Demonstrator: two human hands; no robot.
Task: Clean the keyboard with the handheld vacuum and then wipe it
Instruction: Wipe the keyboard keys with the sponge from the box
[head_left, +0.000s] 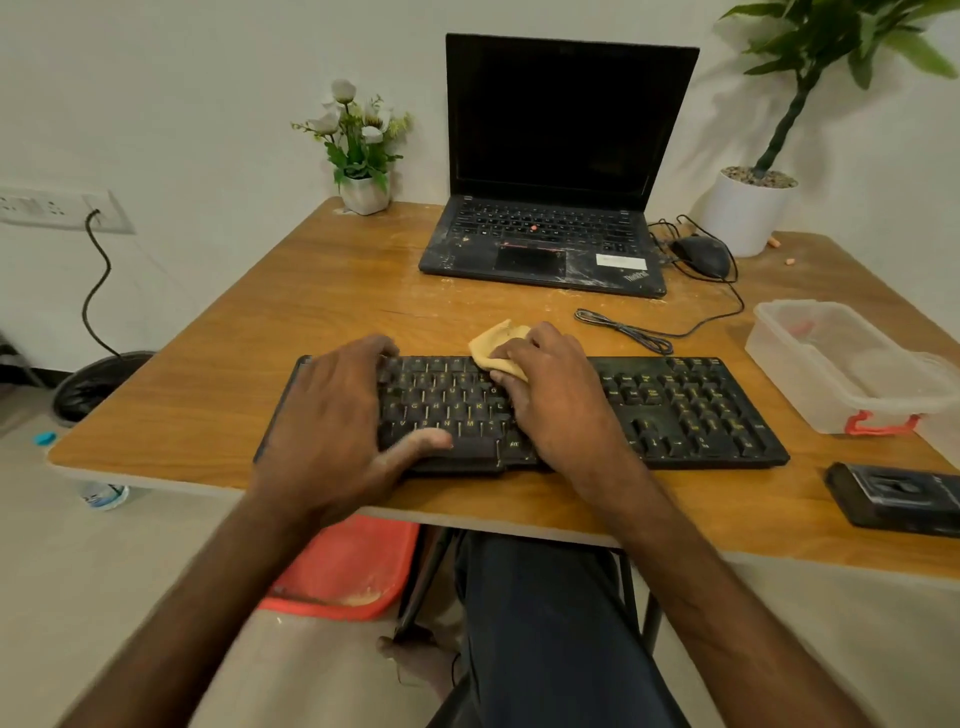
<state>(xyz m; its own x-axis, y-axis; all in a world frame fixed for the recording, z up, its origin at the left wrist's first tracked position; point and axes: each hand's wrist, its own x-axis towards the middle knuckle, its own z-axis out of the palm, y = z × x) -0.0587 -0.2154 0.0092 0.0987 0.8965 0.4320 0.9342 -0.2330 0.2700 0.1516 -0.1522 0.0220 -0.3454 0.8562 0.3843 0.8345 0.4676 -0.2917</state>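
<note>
Two hands were on the black keyboard (691, 410), which lay along the near edge of the table (311, 291). The left hand (332, 421) lay spread wide over its left end, thumb on the space bar. The right hand (550, 395) gripped a tan cloth (496, 345) against the middle keys. Behind stood an open laptop (550, 156), a mouse (701, 254) and a coiled cable (623, 330). A clear plastic box (831, 364) sat near the keyboard's right end.

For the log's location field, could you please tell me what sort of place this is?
Probably a small office or home desk: an open laptop, a wired mouse and a wall socket.
</note>
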